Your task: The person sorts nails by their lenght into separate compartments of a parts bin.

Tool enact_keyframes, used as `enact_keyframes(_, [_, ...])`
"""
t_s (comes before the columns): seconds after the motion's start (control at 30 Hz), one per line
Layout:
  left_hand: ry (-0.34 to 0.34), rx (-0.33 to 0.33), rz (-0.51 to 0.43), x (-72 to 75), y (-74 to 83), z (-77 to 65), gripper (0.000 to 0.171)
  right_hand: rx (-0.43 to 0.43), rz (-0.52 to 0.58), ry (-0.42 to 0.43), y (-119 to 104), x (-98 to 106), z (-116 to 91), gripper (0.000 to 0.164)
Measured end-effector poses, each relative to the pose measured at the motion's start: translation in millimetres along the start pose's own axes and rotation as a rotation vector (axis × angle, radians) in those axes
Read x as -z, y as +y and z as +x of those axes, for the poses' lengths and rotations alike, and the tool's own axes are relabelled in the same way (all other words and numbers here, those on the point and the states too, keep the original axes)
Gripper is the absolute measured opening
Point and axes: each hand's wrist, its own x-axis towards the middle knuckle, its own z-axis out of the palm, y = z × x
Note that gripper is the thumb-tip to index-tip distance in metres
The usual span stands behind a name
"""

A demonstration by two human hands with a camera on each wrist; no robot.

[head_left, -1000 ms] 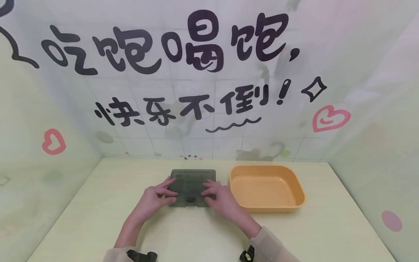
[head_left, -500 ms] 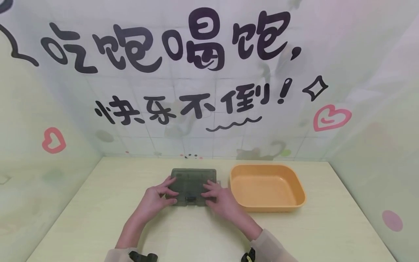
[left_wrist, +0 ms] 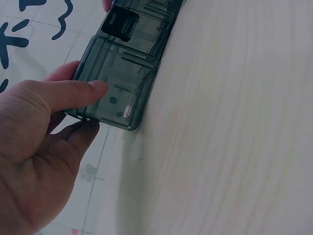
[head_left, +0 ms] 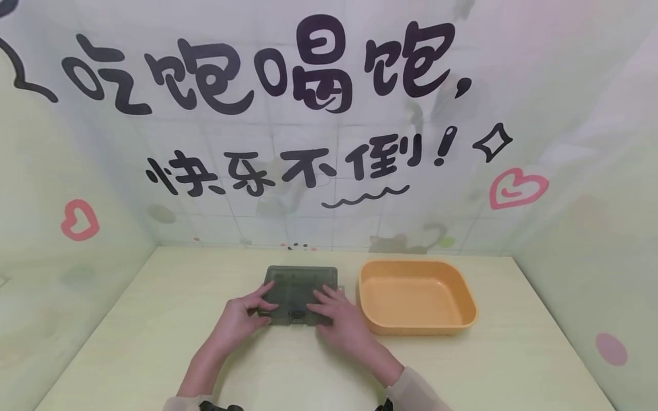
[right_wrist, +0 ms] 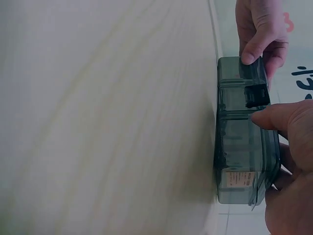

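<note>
A dark translucent plastic compartment box (head_left: 295, 285) lies on the table, its lid down and a black latch (right_wrist: 257, 96) at the middle of its front. At the left end, my left hand (head_left: 241, 317) grips it; in the left wrist view the thumb (left_wrist: 93, 93) lies on the front wall, other fingers at the end and lid. My right hand (head_left: 346, 325) holds the right part, with fingertips on the lid and the thumb (right_wrist: 266, 117) against the front near the latch. Contents are hard to make out through the dark plastic; a pale label (right_wrist: 239, 179) shows on the front.
An orange tray (head_left: 418, 329) stands just right of the box, close to my right hand. Pale printed walls (head_left: 329, 228) enclose the wooden table (head_left: 288, 371) at the back and both sides.
My right hand has shifted slightly left along the box, its fingertips and thumb now nearer the latch. The left thumb has moved a little towards the box's left end. The tray stays put.
</note>
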Motion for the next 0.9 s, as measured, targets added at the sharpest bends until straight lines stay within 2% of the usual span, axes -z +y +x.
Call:
enact_keyframes(0.23, [0.004, -0.002, 0.001, 1.4, -0.3, 0.7, 0.024, 0.030, -0.050, 0.012, 2, -2, 1, 0.042])
enact_keyframes(0.63, [0.015, 0.001, 0.042, 1.0, 5.9, 2.4, 0.024, 0.094, -0.031, 0.003, -2, -2, 13, 0.040])
enact_keyframes(0.9, [0.011, -0.003, 0.009, -0.7, 4.1, -0.5, 0.022, 0.056, -0.061, 0.023, -3, -5, 17, 0.037])
